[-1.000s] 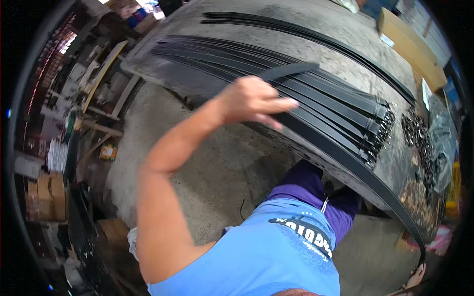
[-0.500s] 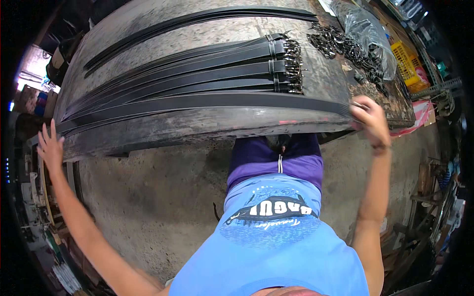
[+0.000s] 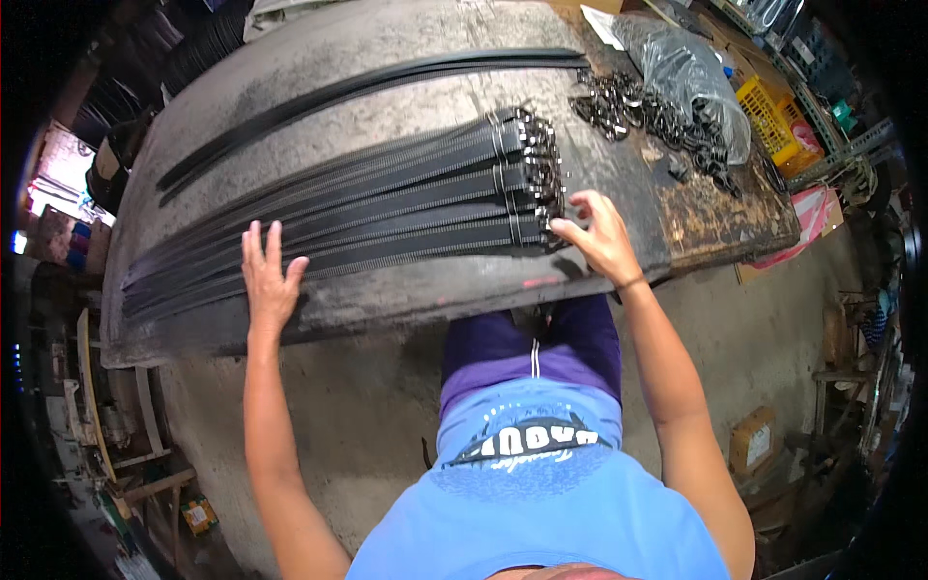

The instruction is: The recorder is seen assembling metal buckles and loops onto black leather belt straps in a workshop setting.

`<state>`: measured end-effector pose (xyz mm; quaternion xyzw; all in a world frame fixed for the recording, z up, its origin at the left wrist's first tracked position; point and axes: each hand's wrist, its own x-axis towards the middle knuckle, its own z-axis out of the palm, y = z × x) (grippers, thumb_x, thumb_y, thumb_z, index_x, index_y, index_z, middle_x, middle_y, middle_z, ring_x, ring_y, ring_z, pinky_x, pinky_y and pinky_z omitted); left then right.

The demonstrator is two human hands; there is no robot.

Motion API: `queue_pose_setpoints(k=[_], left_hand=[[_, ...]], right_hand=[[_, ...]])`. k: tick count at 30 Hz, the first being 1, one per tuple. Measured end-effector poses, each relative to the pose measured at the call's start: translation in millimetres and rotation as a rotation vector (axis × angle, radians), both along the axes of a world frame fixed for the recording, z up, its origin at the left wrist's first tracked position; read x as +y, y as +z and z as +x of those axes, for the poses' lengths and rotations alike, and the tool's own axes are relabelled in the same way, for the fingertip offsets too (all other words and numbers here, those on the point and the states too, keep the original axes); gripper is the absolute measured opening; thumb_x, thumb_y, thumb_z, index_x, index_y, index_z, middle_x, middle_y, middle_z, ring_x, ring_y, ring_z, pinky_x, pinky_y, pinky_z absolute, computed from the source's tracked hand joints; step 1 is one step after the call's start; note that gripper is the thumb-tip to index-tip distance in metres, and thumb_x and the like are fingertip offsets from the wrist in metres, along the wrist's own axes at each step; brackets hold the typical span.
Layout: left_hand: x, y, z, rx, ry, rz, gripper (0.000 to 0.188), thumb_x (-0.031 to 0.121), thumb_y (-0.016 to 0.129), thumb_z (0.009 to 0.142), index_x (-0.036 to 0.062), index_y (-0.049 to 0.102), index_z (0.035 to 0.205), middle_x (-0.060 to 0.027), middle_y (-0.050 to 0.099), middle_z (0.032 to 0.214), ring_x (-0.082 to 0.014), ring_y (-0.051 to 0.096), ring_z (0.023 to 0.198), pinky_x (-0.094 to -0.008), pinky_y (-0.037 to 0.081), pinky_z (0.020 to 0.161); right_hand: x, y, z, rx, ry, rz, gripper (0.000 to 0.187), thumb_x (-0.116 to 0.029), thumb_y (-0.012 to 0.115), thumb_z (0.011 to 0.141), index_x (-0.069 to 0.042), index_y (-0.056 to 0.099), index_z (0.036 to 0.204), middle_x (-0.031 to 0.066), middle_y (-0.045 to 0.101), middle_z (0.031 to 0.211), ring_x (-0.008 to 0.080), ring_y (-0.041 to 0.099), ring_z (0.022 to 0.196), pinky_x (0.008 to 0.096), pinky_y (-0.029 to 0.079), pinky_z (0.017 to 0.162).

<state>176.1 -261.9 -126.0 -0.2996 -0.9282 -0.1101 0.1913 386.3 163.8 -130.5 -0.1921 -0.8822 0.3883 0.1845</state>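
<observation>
A fanned pile of black belts (image 3: 416, 204), edged with pale stitching, lies across the table. Their metal buckles (image 3: 543, 159) are gathered at the right end. My left hand (image 3: 272, 283) is open, fingers spread, by the pile's near edge; whether its fingertips touch the belts I cannot tell. Just right of the lowest buckles, my right hand (image 3: 604, 237) has thumb and fingers apart with nothing between them. Behind the pile lies a narrow bundle of black straps (image 3: 367, 87).
The worn table (image 3: 377, 314) has a near edge close to my body. Loose dark metal buckles (image 3: 667, 111) heap at its far right beside a clear plastic bag (image 3: 686, 63). A yellow crate (image 3: 768, 121) stands beyond. On the floor at right sits a cardboard box (image 3: 752, 440).
My right hand has let go of the strap end and moved left to the buckles. My left hand has come right from the table's left end. The front strap no longer stretches past the buckles.
</observation>
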Motion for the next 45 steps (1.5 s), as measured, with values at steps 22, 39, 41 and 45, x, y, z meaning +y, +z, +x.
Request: queue_pose_setpoints(k=[22,39,41,45], left_hand=[[510.0,12.6,-189.7,-0.317,-0.285,-0.081,0.043,0.037,0.044,0.092,0.0046,0.053,0.118,-0.0238,0.056,0.115,-0.0373,0.052,0.11,-0.0439,0.043,0.091],[476.7,46.1,-225.1,0.034,-0.452,-0.114,0.05,0.045,0.069,0.074,0.0041,0.054,0.099,-0.0196,0.063,0.085,-0.0372,0.061,0.084,-0.0438,0.047,0.076],[452.6,80.9,-213.6,0.034,-0.366,-0.115,0.05,0.039,0.068,0.077,0.0053,0.052,0.11,-0.0209,0.063,0.088,-0.0403,0.06,0.081,-0.0446,0.047,0.072],[373.0,155.5,-129.6,-0.399,-0.411,0.298,0.038,0.02,0.058,0.088,0.0059,0.048,0.121,-0.0096,0.062,0.079,-0.0162,0.059,0.061,-0.0283,0.046,0.054]], right_hand=[[41.4,-21.4,48.6,0.298,-0.378,0.143,0.011,-0.012,0.07,0.074,-0.008,0.06,0.073,0.0068,0.056,0.071,0.0255,0.057,0.054,0.0359,0.044,0.048],[50.0,-18.6,44.8,0.35,-0.344,0.183,0.012,-0.014,0.07,0.075,-0.01,0.059,0.073,0.0033,0.052,0.067,0.0209,0.056,0.057,0.0314,0.046,0.05],[50.2,-20.5,44.7,0.33,-0.331,0.146,0.01,-0.014,0.067,0.078,-0.009,0.059,0.076,0.0051,0.054,0.07,0.0236,0.057,0.059,0.033,0.046,0.05],[68.7,-20.7,49.2,0.345,-0.38,-0.104,0.011,-0.015,0.061,0.083,-0.004,0.063,0.086,0.0106,0.059,0.082,0.0286,0.06,0.075,0.0358,0.048,0.066]])
